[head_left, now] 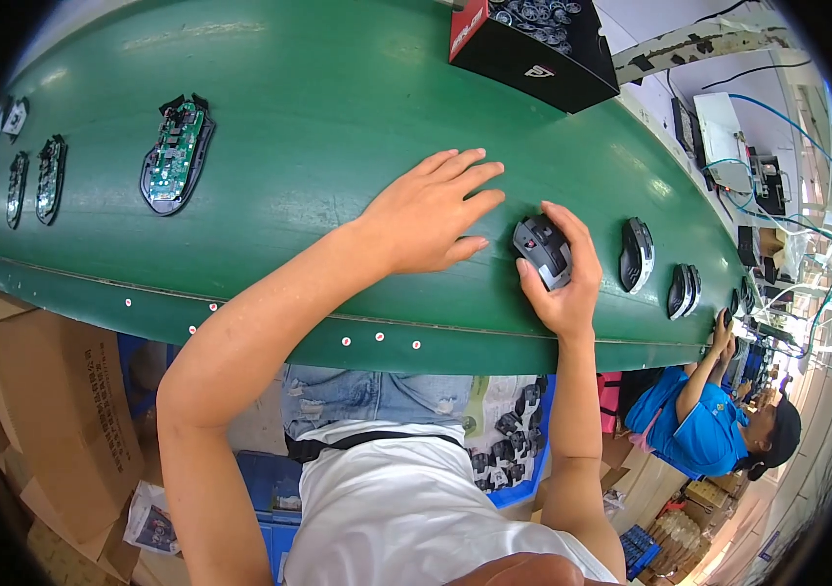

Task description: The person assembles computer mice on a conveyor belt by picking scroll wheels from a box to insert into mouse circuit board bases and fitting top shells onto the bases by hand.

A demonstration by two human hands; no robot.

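Two hands work at the green counter's [270, 186] near edge: the right hand [564, 278] cups a grey mouse [543, 250], the left hand [431, 210] lies spread flat beside it. Finished mice [637, 254] sit rightward; bare circuit boards [177, 156] wait leftward.

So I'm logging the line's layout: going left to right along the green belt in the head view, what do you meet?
Row of small open boards → open mouse base with green circuit board → left hand flat on the belt → right hand holding a grey mouse → closed mouse → another closed mouse.
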